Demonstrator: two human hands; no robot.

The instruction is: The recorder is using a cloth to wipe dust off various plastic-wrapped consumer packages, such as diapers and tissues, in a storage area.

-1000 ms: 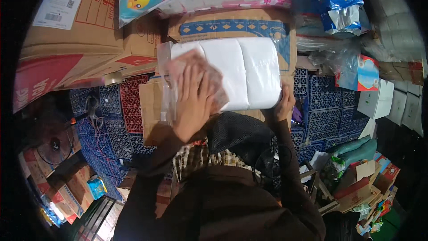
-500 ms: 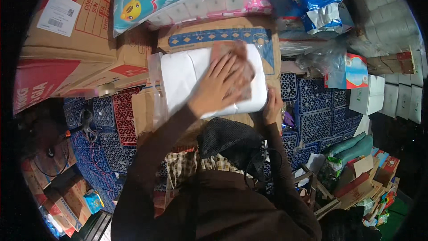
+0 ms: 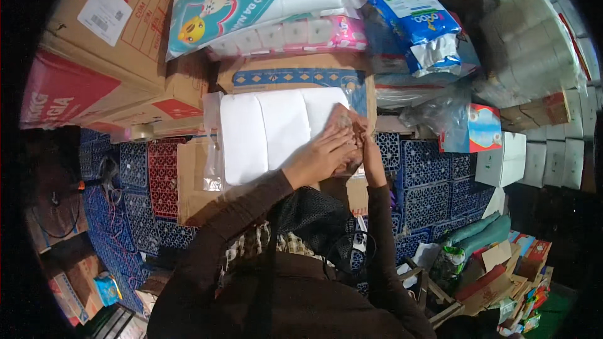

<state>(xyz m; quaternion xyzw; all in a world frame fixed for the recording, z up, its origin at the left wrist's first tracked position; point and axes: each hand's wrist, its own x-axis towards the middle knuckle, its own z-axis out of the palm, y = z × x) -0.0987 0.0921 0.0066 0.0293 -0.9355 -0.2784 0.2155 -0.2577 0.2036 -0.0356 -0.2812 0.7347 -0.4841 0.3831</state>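
Observation:
A long pack of folded white wipes or tissues (image 3: 245, 138) in clear plastic lies on a cardboard box (image 3: 188, 182) in front of me. My left hand (image 3: 323, 158) rests over the pack's right end, fingers close together and pressed on a crumpled reddish-brown cloth (image 3: 342, 124). Against that same end stands my right hand (image 3: 375, 160), its fingers pointing up along the pack's side and touching the edge of the cloth. The fingertips of the right hand are partly hidden. A black mesh item (image 3: 314, 213) hangs just below the pack.
Behind the box sit a teal-and-white pack (image 3: 251, 6), a pink tissue pack (image 3: 345, 32) and a blue pack (image 3: 414, 19). Large cartons (image 3: 119, 88) rise at the left. Blue plastic crates (image 3: 430, 163) stand lower at the right, near a white box (image 3: 502, 160).
My left hand has slid with the cloth from the pack's upper middle to its right end. My right hand stays at that end. The view has shifted slightly.

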